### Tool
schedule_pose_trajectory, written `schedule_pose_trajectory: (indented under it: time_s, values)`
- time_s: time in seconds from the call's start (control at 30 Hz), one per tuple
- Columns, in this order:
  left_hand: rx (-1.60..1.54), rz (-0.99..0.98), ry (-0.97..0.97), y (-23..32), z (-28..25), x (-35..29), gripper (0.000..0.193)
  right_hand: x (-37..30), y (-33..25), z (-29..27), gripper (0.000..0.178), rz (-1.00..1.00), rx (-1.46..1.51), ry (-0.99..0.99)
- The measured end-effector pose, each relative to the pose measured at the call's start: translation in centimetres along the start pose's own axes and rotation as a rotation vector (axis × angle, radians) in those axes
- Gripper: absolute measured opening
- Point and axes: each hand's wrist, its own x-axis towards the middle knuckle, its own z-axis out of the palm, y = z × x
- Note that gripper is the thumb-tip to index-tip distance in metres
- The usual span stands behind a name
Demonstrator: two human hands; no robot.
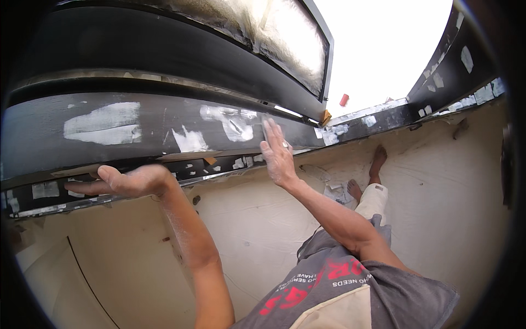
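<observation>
A long dark grey panel (181, 118) runs across in front of me, with rough white patches (104, 125) of dried filler-like coating. My right hand (278, 156) lies nearly flat on its face, next to the rightmost white patch (235, 123). Its fingers are stretched out, dusty white, and one wears a ring. A blurred pale strip shows along the fingertips; whether it is a thin sheet cannot be made out. Under the panel's lower edge, my left hand (131, 181) is turned palm up, fingers extended, holding nothing I can see. White dust covers its wrist.
Below the panel runs a dark, white-patched frame (241, 163) with small brown wedges (210, 160). A plastic-covered window (290, 44) is above. A red cylinder (344, 100) sits beyond the frame. My bare feet (378, 156) stand on a pale sheeted floor (438, 219) near crumpled paper (335, 192).
</observation>
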Motion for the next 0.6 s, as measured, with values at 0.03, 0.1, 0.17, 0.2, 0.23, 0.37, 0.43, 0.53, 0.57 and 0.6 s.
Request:
schedule_pose_trajectory:
  time_s: [0.03,0.1,0.17,0.2,0.23,0.37,0.43,0.53,0.57,0.6]
  values:
    - [-0.017,0.048,0.014,-0.7,-0.1,0.0,0.08,-0.6,-0.7,0.6,0.07,-0.049,0.0,0.028]
    - [-0.056,-0.058,0.069,-1.0,0.7,-0.3,0.077,-0.3,-3.7,1.0,0.072,-0.153,-0.011,0.102]
    - [-0.095,-0.218,0.114,-1.5,1.0,-1.1,0.077,2.1,-12.7,0.2,0.079,-0.438,0.032,0.137]
    - [-0.128,-0.305,0.132,-2.0,1.4,-1.7,0.076,3.9,-17.2,0.3,0.083,-0.616,0.072,0.143]
    - [-0.067,-0.345,0.163,-0.2,-1.9,-0.7,0.075,2.2,-23.2,1.4,0.083,-0.739,0.216,0.077]
    - [-0.182,-0.608,0.215,0.1,-2.9,-0.6,0.073,3.2,-27.0,1.9,0.083,-0.827,0.278,0.007]
    - [-0.333,-0.745,0.194,-1.7,0.3,-1.7,0.072,5.6,-20.2,0.8,0.079,-0.697,0.111,0.071]
    - [-0.319,-0.773,0.224,-1.2,0.3,-1.1,0.07,2.6,-4.0,-0.8,0.065,-0.229,-0.001,0.004]
    - [-0.31,-0.761,0.245,-0.9,0.7,-0.8,0.07,2.1,1.7,-0.3,0.064,0.008,0.046,0.019]
    - [-0.286,-0.757,0.252,-0.8,0.5,-0.7,0.069,2.2,4.7,0.4,0.064,0.159,0.052,0.028]
